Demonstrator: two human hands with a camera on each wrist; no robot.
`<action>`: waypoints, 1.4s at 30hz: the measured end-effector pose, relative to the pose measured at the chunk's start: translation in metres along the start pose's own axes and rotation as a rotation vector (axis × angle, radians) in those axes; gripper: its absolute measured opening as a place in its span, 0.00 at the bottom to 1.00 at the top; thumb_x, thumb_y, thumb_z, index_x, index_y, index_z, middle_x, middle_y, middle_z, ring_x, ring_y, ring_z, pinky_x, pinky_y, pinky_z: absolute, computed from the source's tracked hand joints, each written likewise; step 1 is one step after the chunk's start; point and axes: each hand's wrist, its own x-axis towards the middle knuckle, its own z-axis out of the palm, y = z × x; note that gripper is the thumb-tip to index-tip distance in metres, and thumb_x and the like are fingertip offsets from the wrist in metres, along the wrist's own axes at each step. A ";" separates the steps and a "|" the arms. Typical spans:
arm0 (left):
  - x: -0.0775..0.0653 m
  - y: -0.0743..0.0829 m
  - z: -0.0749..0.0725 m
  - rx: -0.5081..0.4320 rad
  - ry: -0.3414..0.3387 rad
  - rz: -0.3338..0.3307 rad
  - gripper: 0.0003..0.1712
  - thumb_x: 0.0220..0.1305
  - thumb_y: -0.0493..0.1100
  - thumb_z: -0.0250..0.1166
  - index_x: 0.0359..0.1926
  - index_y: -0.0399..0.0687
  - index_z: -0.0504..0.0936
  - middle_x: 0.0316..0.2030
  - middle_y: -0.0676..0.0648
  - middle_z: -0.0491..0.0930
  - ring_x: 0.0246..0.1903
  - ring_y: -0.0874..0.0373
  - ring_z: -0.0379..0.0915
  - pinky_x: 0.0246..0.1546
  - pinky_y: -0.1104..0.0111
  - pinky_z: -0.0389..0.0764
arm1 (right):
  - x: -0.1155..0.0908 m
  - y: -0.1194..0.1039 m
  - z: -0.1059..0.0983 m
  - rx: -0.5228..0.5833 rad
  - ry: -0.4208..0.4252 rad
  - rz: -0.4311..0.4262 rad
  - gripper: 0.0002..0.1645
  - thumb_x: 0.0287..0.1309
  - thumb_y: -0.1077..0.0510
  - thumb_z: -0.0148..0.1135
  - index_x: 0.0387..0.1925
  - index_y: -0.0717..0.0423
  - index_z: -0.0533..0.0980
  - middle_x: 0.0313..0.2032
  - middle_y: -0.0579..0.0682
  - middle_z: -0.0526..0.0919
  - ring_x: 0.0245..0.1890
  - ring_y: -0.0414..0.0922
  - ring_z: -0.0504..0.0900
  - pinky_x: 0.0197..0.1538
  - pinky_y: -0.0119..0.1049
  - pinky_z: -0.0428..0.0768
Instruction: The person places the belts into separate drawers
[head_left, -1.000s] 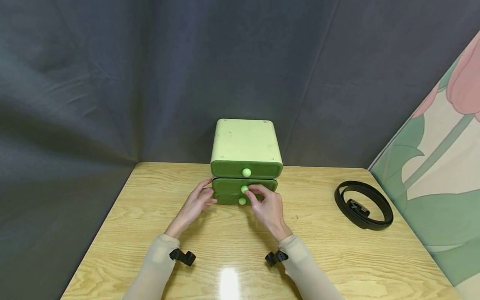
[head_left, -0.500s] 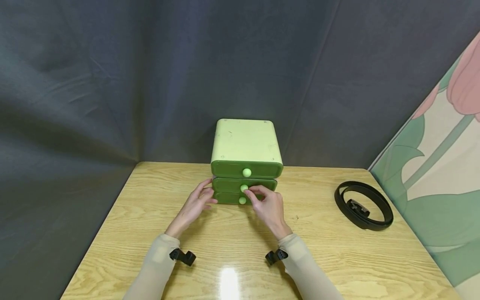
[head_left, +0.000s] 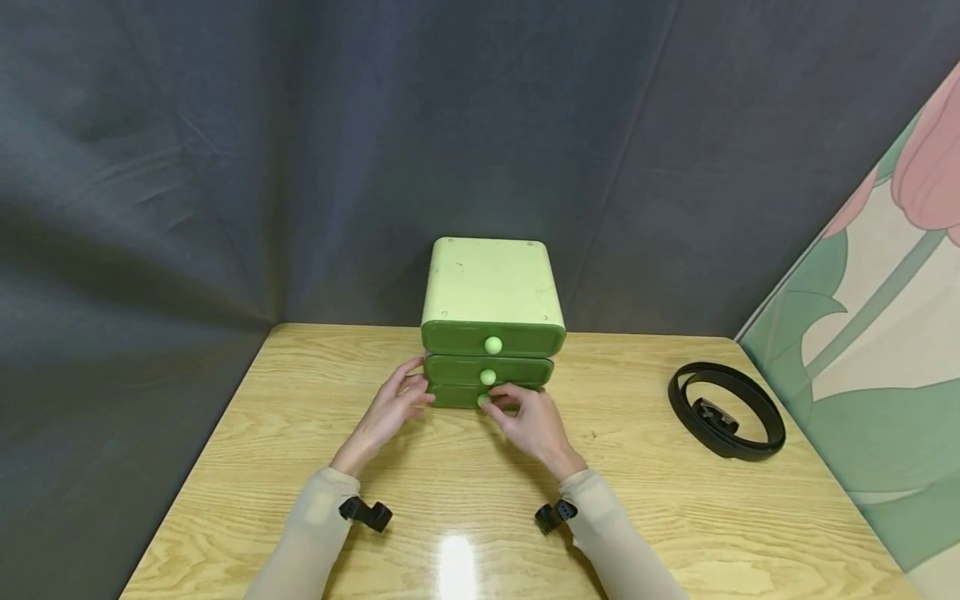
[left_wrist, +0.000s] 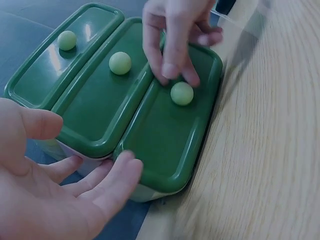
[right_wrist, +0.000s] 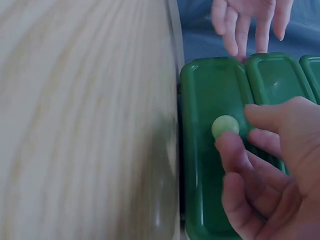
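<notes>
A small pale-green drawer unit (head_left: 491, 279) with three dark-green drawer fronts and round light-green knobs stands at the table's back. My right hand (head_left: 531, 421) is at the bottom drawer (left_wrist: 162, 135), thumb and fingers apart, with the fingertips right at the bottom knob (right_wrist: 225, 127). The middle knob (head_left: 488, 377) and top knob (head_left: 492, 345) are free of either hand. My left hand (head_left: 390, 408) stays at the unit's left side, fingers spread and slightly bent, fingertips by the edges of the middle drawer (left_wrist: 102, 105) and bottom drawer. It holds nothing.
A coiled black belt (head_left: 765, 408) with a metal buckle lies at the right of the wooden table (head_left: 637, 517). Dark cloth (head_left: 360, 167) hangs behind and to the left. A tulip-patterned cloth (head_left: 885, 350) borders the right side.
My right hand has let go of the middle knob and moved down to the bottom one. The middle drawer went in slightly earlier. My left hand has stayed in place.
</notes>
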 end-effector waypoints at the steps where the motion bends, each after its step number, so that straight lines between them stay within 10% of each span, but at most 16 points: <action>1: 0.001 0.000 0.000 -0.021 0.000 -0.003 0.35 0.85 0.42 0.49 0.85 0.43 0.52 0.76 0.27 0.63 0.69 0.32 0.72 0.70 0.45 0.77 | 0.000 0.001 0.000 0.003 -0.023 -0.005 0.11 0.65 0.51 0.76 0.47 0.48 0.90 0.39 0.46 0.94 0.39 0.45 0.93 0.52 0.48 0.89; 16: -0.001 0.005 0.001 -0.596 -0.050 -0.050 0.39 0.81 0.37 0.43 0.86 0.38 0.42 0.82 0.27 0.44 0.80 0.26 0.51 0.80 0.54 0.63 | 0.000 0.010 0.004 0.097 -0.216 -0.036 0.22 0.71 0.58 0.70 0.65 0.52 0.83 0.54 0.56 0.91 0.25 0.38 0.89 0.28 0.29 0.85; 27: -0.003 0.009 0.001 -0.747 -0.102 -0.030 0.38 0.80 0.38 0.37 0.86 0.40 0.41 0.81 0.27 0.44 0.78 0.26 0.49 0.80 0.54 0.65 | 0.000 0.011 0.002 0.040 -0.144 -0.063 0.18 0.67 0.59 0.73 0.58 0.49 0.88 0.51 0.47 0.93 0.44 0.40 0.91 0.39 0.28 0.84; 42: -0.007 0.017 -0.007 -0.905 -0.237 -0.018 0.39 0.81 0.42 0.34 0.86 0.41 0.36 0.82 0.27 0.34 0.82 0.28 0.38 0.83 0.48 0.52 | -0.004 0.010 0.003 0.052 -0.130 -0.078 0.12 0.66 0.59 0.74 0.50 0.50 0.91 0.46 0.47 0.94 0.45 0.42 0.93 0.45 0.31 0.89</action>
